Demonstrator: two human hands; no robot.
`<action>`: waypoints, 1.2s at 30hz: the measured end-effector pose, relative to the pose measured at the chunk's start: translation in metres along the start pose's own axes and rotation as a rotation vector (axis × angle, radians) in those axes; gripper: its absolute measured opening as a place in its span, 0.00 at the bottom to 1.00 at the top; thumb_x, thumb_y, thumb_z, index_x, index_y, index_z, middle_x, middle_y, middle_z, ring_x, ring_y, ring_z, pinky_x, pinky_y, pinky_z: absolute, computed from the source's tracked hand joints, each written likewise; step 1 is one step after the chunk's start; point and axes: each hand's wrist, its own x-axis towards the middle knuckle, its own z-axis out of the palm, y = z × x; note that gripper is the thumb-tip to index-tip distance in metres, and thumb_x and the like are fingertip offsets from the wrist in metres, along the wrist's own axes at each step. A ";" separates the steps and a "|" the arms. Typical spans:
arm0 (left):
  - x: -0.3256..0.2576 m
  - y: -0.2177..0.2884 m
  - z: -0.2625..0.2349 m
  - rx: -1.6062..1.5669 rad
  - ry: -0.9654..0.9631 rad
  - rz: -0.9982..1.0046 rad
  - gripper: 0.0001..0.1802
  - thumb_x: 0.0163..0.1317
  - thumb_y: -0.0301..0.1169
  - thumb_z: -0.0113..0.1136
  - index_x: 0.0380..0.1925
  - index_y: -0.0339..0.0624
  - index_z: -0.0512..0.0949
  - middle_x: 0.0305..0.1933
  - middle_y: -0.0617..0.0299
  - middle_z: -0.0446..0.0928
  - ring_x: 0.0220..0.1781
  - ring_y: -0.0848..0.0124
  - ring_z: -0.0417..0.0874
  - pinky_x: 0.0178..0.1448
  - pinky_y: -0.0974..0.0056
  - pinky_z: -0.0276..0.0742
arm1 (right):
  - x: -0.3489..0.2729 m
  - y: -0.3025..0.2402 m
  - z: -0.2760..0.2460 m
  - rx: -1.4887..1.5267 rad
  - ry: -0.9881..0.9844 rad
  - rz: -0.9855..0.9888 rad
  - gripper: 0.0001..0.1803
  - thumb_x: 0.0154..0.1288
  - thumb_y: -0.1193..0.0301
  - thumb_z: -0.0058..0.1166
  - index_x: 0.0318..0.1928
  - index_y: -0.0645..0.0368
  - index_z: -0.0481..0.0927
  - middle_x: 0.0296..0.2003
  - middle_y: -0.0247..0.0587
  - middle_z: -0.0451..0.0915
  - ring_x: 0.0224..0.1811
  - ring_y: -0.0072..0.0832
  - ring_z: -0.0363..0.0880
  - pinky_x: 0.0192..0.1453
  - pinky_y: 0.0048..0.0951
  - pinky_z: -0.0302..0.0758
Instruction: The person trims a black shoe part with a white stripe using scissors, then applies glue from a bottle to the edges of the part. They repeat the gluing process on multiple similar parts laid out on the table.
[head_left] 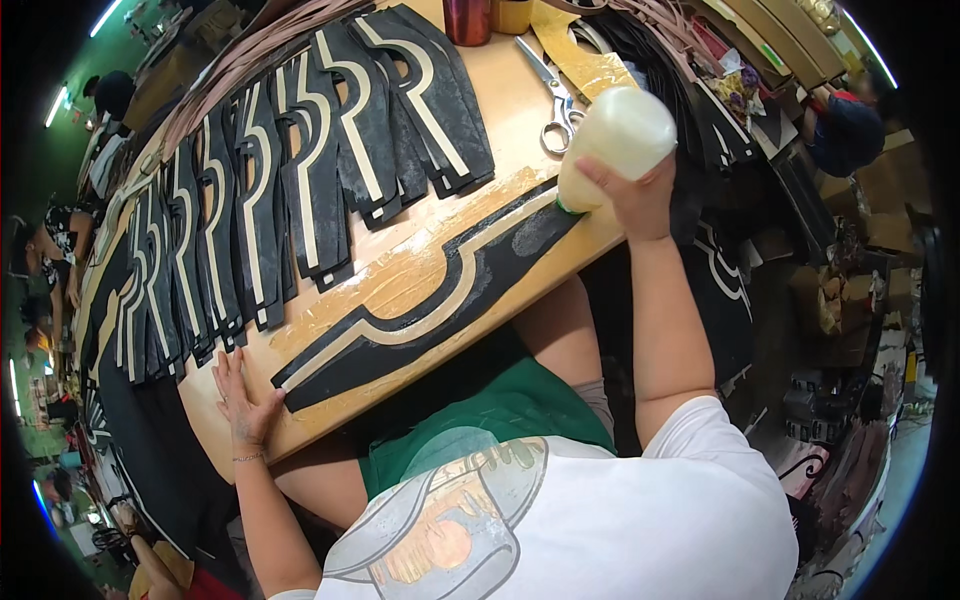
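Right hand grasps bottle near bench front edge; left hand, released, rests at left end. Scissors and stacked black pieces lie behind.

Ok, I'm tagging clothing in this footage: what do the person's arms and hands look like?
Short white sleeves leave both forearms bare. The left hand is ungloved, with a thin bracelet at the wrist; the right hand is ungloved too.

This place seems to be a workshop: on the table lie many black pieces of similar shape, with scissors nearby, and around are brown boxes and other people (one wears dark blue).
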 end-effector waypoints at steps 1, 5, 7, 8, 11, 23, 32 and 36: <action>0.002 0.002 0.000 0.006 0.004 0.004 0.50 0.32 0.47 0.66 0.61 0.60 0.56 0.69 0.62 0.44 0.70 0.56 0.37 0.59 0.32 0.34 | -0.004 0.006 0.008 0.034 -0.023 -0.090 0.37 0.37 0.79 0.67 0.50 0.62 0.62 0.43 0.41 0.72 0.42 0.25 0.74 0.45 0.27 0.75; -0.001 0.000 -0.002 0.002 -0.006 -0.014 0.50 0.32 0.47 0.66 0.61 0.60 0.56 0.69 0.62 0.44 0.70 0.56 0.37 0.59 0.32 0.34 | -0.035 -0.002 0.045 -0.172 -0.113 -0.350 0.39 0.36 0.76 0.69 0.52 0.60 0.62 0.42 0.39 0.72 0.41 0.25 0.74 0.45 0.25 0.73; 0.000 0.005 -0.003 -0.009 -0.007 -0.022 0.50 0.32 0.47 0.66 0.61 0.60 0.56 0.69 0.62 0.44 0.70 0.56 0.37 0.60 0.32 0.34 | -0.029 -0.001 0.041 -0.116 -0.139 -0.290 0.39 0.36 0.75 0.69 0.51 0.60 0.61 0.42 0.39 0.73 0.41 0.25 0.74 0.45 0.25 0.73; 0.000 0.006 -0.002 -0.007 -0.011 -0.026 0.50 0.32 0.46 0.66 0.61 0.60 0.56 0.69 0.62 0.44 0.70 0.56 0.37 0.60 0.32 0.33 | -0.019 0.003 0.031 -0.039 -0.135 -0.180 0.39 0.36 0.75 0.69 0.51 0.60 0.61 0.42 0.39 0.73 0.41 0.26 0.74 0.44 0.26 0.73; 0.002 0.009 -0.003 -0.006 -0.015 -0.038 0.50 0.32 0.47 0.66 0.61 0.60 0.56 0.69 0.61 0.44 0.70 0.56 0.36 0.60 0.32 0.33 | -0.004 0.018 0.015 -0.389 0.009 -0.317 0.39 0.36 0.74 0.69 0.50 0.63 0.61 0.40 0.43 0.73 0.41 0.30 0.75 0.46 0.31 0.73; 0.001 0.009 -0.003 -0.015 -0.007 -0.030 0.49 0.32 0.48 0.66 0.61 0.60 0.57 0.68 0.60 0.45 0.70 0.56 0.37 0.60 0.32 0.32 | -0.030 -0.003 0.008 -0.249 0.077 -0.224 0.24 0.42 0.70 0.65 0.40 0.65 0.71 0.33 0.43 0.77 0.39 0.31 0.76 0.47 0.33 0.72; -0.001 0.013 -0.004 -0.009 -0.009 -0.042 0.50 0.32 0.49 0.67 0.61 0.61 0.57 0.69 0.59 0.45 0.70 0.56 0.37 0.60 0.32 0.32 | -0.040 0.006 0.049 -0.230 -0.122 -0.188 0.32 0.36 0.62 0.69 0.44 0.58 0.69 0.40 0.39 0.75 0.43 0.35 0.73 0.55 0.35 0.64; 0.000 0.009 -0.005 0.015 -0.002 -0.040 0.50 0.33 0.49 0.67 0.61 0.61 0.56 0.68 0.59 0.45 0.70 0.56 0.37 0.60 0.32 0.33 | -0.032 0.011 0.063 -0.343 -0.167 -0.448 0.36 0.36 0.61 0.68 0.48 0.57 0.68 0.42 0.40 0.75 0.42 0.35 0.75 0.54 0.36 0.66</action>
